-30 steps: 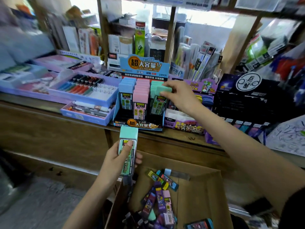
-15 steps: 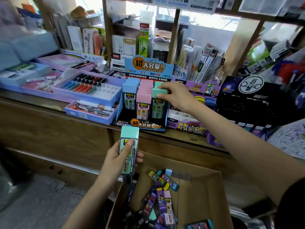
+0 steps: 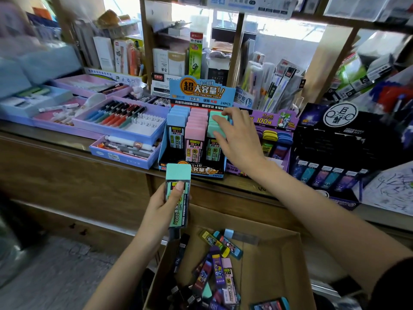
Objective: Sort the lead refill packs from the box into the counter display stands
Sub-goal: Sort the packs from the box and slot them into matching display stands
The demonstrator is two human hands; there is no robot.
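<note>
A blue counter display stand (image 3: pixel 201 90) holds columns of blue, pink and green-capped lead refill packs. My right hand (image 3: pixel 237 139) lies over the green column (image 3: pixel 213 129), its straight fingers touching the caps. Below the counter edge, my left hand (image 3: pixel 161 211) grips one green-capped refill pack (image 3: pixel 178 175) upright, thumb on its label. An open cardboard box (image 3: pixel 279 265) sits low in front of me, with several loose refill packs (image 3: pixel 216 265) in purple, yellow, blue and pink lying in it.
A purple display stand (image 3: pixel 274 119) with smaller refills stands right of the blue one, and a black stand (image 3: pixel 335 139) beyond it. Pen trays (image 3: pixel 120 121) fill the counter's left side. Stocked shelves rise behind. The wooden counter front (image 3: pixel 67 175) drops to the floor.
My right hand has set its green pack down into the green column and let go; its fingers now lie flat on the caps. My left hand has kept its pack in place.
</note>
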